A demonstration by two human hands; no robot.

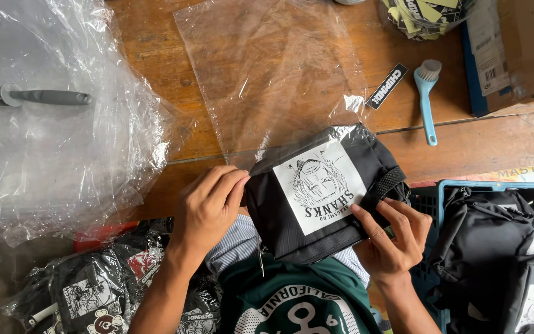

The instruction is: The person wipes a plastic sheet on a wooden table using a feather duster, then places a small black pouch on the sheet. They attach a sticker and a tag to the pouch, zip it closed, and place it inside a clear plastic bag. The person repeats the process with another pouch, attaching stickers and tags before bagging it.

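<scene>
A small black bag (347, 158) with a white square picture patch lies at the near edge of a wooden table (156, 37), its far end at the mouth of a clear flat plastic sleeve (273, 68). My left hand (208, 207) pinches the bag's left edge together with the edge of the sleeve. At the bag's lower right corner, my right hand (394, 235) grips it next to the black strap.
A heap of clear plastic sleeves (50, 136) covers a grey-handled tool (47, 97) at left. A light blue brush (426, 93), a black tag (386, 86) and a cardboard box (514, 49) lie at right. A blue crate (440, 188) holds more black bags; printed packed bags (94, 291) lie lower left.
</scene>
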